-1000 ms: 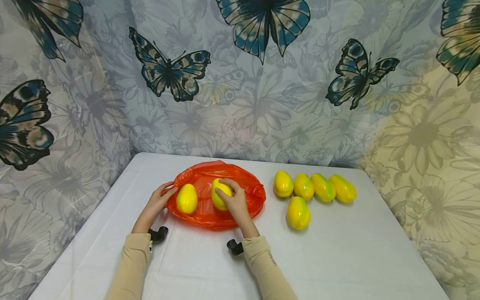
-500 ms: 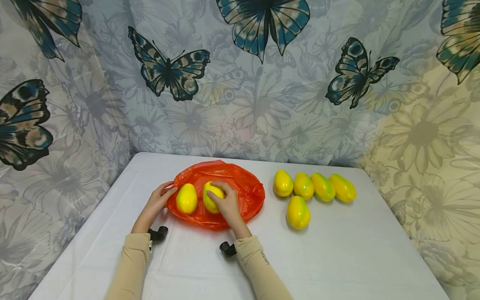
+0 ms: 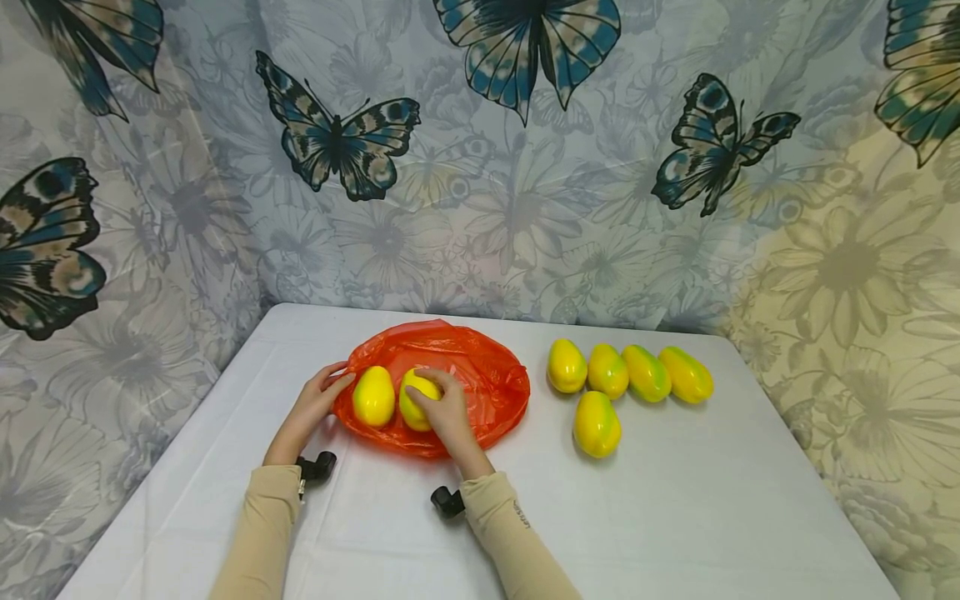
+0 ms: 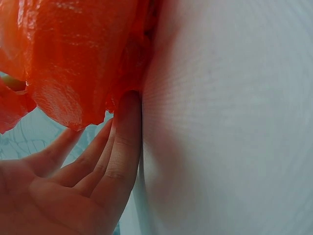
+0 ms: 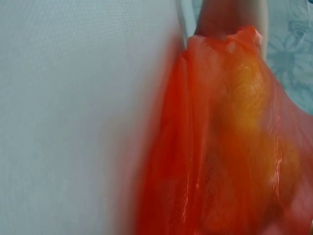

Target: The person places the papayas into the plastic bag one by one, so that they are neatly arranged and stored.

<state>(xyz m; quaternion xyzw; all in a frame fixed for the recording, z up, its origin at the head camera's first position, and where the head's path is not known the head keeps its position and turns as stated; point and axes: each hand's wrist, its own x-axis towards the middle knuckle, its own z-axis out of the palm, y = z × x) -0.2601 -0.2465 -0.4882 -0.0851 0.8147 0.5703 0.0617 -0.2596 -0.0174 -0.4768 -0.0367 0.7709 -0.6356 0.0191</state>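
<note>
A red plastic bag [image 3: 495,387] lies spread in an oval on the white table, its mouth facing up. Inside it, at the left, sits one glossy yellow mango [image 3: 373,397]. Close beside that, my right hand [image 3: 452,419] grips a second yellow-green mango [image 3: 411,413] between thumb and fingers. My left hand [image 3: 311,412] rests at the bag's left edge; in the left wrist view its fingers [image 4: 124,147] are fairly straight and touch the bag's outer side. In the right wrist view the bag's wall [image 5: 195,147] covers much of the scene, with yellow showing through; my right fingers are mostly hidden.
To the right of the bag, several yellow-green mangoes [image 3: 607,373] stand in a row, with a single mango [image 3: 597,425] in front of them. A butterfly-patterned curtain [image 3: 517,208] hangs behind the table [image 3: 660,508].
My right hand has moved left inside the bag with its mango, bringing it up close to the other one. The left hand has stayed at the bag's edge.
</note>
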